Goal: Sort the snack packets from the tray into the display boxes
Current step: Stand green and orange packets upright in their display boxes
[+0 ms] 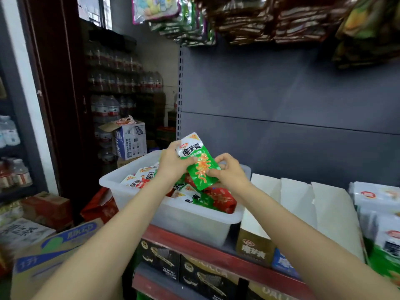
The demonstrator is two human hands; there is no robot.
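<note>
Holding a green snack packet [198,162] above the translucent white tray [190,219], the left hand [173,163] grips its upper edge and the right hand [227,169] pinches its lower side, while red and green packets [207,198] fill the tray beside open display boxes [303,204] on the shelf.

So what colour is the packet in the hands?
Green, with a white top and orange picture; the head view shows it.

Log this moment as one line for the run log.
stage: sorting | left hand: holding green packet | right hand: holding same packet | tray: packets remaining | display boxes: right of tray
</note>
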